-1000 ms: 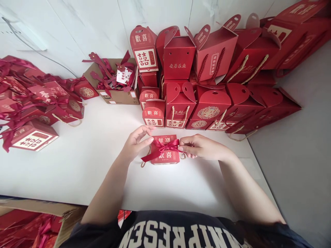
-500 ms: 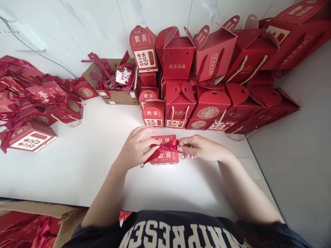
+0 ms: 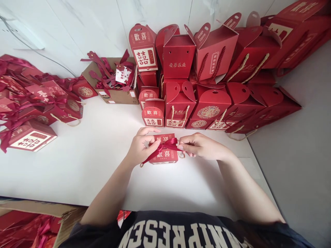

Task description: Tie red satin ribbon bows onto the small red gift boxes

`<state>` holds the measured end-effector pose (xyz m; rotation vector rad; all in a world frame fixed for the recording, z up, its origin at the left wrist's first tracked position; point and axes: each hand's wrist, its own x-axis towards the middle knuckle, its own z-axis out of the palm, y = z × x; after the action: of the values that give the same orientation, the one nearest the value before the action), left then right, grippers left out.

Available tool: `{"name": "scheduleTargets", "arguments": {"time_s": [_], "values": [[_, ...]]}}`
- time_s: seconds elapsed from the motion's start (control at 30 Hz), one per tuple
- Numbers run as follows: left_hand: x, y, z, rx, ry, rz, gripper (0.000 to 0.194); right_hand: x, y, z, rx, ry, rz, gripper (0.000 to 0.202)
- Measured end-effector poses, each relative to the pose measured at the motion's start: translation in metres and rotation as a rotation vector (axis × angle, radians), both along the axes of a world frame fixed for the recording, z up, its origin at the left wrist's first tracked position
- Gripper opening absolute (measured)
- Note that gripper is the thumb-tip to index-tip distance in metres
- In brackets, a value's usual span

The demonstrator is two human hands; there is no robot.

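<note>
A small red gift box [image 3: 163,159] with pale characters lies on the white table [image 3: 103,165] in front of me. Across its top runs a dark red satin ribbon [image 3: 165,146], tied in a bow at the middle. My left hand [image 3: 143,146] pinches the bow's left side between thumb and index finger, the other fingers bent over the box's far left edge. On the opposite side, my right hand [image 3: 198,146] grips the ribbon's right loop or end with its fingertips. A twisted gold cord [image 3: 181,155] shows beside the box under my right hand.
Red gift boxes [image 3: 179,58] stand stacked along the wall ahead. An open cardboard box [image 3: 117,98] with ribbons and tags sits left of them. Beribboned boxes [image 3: 33,136] are piled at far left. A carton [image 3: 60,224] of red items stands below the table's front edge.
My left thumb and fingers have closed in on the bow's left side. The gift box has shifted very slightly left and away from me. My right hand keeps its pinch.
</note>
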<state>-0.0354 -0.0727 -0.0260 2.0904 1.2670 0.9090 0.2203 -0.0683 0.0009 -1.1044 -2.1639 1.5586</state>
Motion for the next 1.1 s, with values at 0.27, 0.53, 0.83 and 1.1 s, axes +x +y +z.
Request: {"name": "scheduleTargets", "arguments": {"time_s": [0.27, 0.53, 0.83, 1.1], "values": [[0.000, 0.006, -0.012, -0.276, -0.156, 0.009, 0.039, -0.002, 0.003, -0.008, -0.095, 0.056, -0.013, 0.041], [-0.008, 0.007, -0.006, -0.391, -0.134, -0.140, 0.027, 0.025, 0.014, -0.009, -0.123, -0.098, 0.136, 0.028], [-0.007, 0.007, -0.005, -0.425, -0.155, -0.164, 0.035, -0.005, 0.015, -0.030, -0.116, 0.296, -0.211, 0.031], [-0.007, 0.005, -0.006, -0.331, -0.154, -0.318, 0.022, -0.006, 0.007, -0.020, -0.189, 0.286, 0.060, 0.033]]}}
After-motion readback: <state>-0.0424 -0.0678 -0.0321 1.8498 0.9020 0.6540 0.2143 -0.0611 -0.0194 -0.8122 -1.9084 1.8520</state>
